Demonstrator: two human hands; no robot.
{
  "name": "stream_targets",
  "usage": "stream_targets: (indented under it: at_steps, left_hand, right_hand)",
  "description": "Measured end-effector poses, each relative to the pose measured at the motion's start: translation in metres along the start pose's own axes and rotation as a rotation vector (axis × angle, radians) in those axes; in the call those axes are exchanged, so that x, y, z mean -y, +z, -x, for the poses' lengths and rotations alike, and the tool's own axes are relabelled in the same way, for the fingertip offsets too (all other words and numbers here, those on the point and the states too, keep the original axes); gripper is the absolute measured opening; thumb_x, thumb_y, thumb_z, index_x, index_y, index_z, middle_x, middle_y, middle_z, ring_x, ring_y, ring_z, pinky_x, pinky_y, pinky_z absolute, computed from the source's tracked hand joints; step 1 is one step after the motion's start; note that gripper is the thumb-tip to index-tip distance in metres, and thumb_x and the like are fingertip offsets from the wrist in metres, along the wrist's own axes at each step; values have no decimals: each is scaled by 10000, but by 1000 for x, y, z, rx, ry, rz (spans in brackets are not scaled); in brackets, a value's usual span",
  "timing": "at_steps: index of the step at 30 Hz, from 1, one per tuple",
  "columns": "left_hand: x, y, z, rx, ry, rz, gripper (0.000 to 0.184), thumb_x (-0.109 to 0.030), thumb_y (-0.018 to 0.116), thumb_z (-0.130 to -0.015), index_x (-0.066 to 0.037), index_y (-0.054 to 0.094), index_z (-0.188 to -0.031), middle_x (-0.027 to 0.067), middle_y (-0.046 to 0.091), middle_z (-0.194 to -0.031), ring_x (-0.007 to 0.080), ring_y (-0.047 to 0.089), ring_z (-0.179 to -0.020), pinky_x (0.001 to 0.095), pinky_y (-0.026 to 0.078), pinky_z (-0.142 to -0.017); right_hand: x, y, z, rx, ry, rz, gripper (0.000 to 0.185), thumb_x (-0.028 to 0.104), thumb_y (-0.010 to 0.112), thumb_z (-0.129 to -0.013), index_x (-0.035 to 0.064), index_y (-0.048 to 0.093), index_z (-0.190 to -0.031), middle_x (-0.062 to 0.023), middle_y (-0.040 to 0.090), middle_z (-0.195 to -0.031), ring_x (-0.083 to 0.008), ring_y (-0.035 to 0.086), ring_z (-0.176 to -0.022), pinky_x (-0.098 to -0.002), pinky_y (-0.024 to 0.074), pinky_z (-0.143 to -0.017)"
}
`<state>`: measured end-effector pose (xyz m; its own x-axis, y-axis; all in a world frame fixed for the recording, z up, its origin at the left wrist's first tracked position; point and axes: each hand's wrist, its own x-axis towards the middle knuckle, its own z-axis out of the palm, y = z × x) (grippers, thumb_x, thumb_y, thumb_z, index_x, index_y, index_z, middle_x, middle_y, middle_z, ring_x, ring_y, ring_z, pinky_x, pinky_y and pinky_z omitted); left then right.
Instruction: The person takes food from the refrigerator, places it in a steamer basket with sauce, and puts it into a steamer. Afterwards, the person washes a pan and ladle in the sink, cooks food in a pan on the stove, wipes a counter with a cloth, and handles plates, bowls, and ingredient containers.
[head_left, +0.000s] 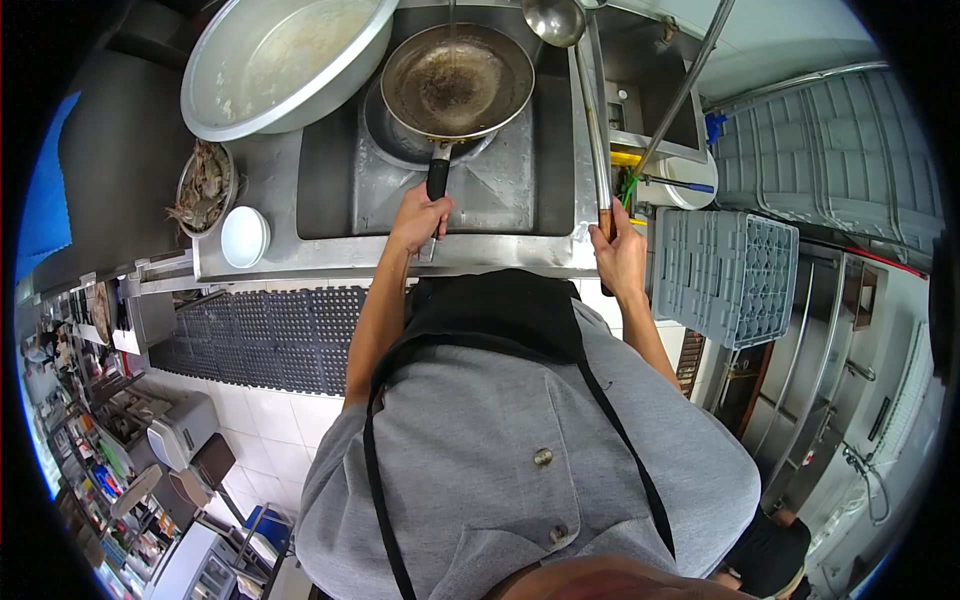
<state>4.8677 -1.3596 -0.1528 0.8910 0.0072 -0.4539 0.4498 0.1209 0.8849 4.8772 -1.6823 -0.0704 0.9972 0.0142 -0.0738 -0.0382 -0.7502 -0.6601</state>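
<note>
My left hand point(421, 218) is wrapped around the black handle of a frying pan point(458, 80). The pan is held over the sink point(335, 190), its inside browned and dark in the middle. What looks like a thin stream of water comes down into it from the top edge. Beneath it, in the sink, sits a second pan point(385, 135), largely hidden. With my right hand point(622, 250) I grip the wooden end of a long ladle point(592, 130). Its metal bowl points away from me, beyond the sink's right rim.
A large pale basin point(225, 110) rests at the sink's left. Nearby are a bowl of shrimp point(205, 190) and white bowls point(244, 238). To the right stand a second sink basin point(650, 75), a white bucket point(695, 178) and grey crates point(700, 270). A person point(765, 550) is at lower right.
</note>
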Motion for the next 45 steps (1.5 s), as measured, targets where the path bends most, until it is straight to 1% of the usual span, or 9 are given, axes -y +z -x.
stream_targets:
  at_steps: [25,27,28,31,33,38,39,41,45]
  left_hand:
    - [-1,21,0,-59,-6,-12,121,-41,622,-833,-64,504,-845,16,511,-612,115,488,-444,286,384,-408]
    - [-3,22,5,-69,-8,-20,118,-41,620,-835,-64,505,-845,14,511,-611,114,487,-443,285,383,-408]
    - [-5,22,8,-79,-12,-23,116,-42,619,-837,-65,506,-845,13,511,-609,112,486,-443,284,382,-408]
    - [-5,26,18,-91,-22,-10,113,-46,618,-838,-62,506,-845,9,507,-605,111,483,-439,284,379,-405]
    - [-7,31,28,-98,-11,-16,111,-56,613,-836,-57,502,-830,11,507,-598,114,486,-434,289,382,-404]
    - [-12,58,50,-198,2,7,125,-75,622,-838,-46,501,-819,16,509,-594,116,491,-432,291,384,-400]
    - [-12,66,57,-237,-20,39,108,-58,616,-836,-42,510,-845,16,507,-591,117,486,-432,288,382,-401]
    - [-12,80,77,-298,-54,68,99,-41,611,-833,-38,519,-870,16,505,-587,119,481,-432,284,380,-401]
    - [-22,110,124,-453,-116,137,128,-60,628,-838,-26,512,-881,31,497,-554,128,486,-404,283,387,-388]
  right_hand:
    - [-7,-14,-21,50,-93,30,563,103,686,-807,-98,510,-1302,-313,651,-922,-426,668,-863,-432,519,-771]
    - [-18,-5,-22,-11,-192,54,560,122,712,-806,-59,535,-1306,-255,634,-774,-277,623,-616,-372,498,-628]
    - [-13,-6,-21,-9,-195,50,560,122,712,-806,-59,535,-1306,-255,634,-774,-277,623,-616,-372,498,-628]
    - [6,-11,-23,52,-174,70,561,116,712,-804,-56,534,-1307,-261,630,-780,-306,642,-638,-376,501,-635]
    - [15,-12,-29,214,-100,21,538,79,693,-802,-82,527,-1287,-302,652,-900,-440,655,-846,-438,517,-753]
    - [5,4,-49,336,-353,87,550,109,677,-800,-72,520,-1296,-297,648,-891,-471,637,-813,-478,510,-763]
    - [-8,8,-56,356,-426,15,564,124,698,-798,-67,521,-1298,-266,651,-841,-393,674,-747,-436,527,-721]
    - [9,-13,-71,793,-32,-188,536,168,704,-844,-40,531,-1307,-180,669,-814,-242,683,-690,-370,533,-645]
    - [-4,-27,-114,1241,-110,-481,487,202,647,-934,-15,516,-1349,-30,656,-848,-77,603,-710,-261,521,-641]
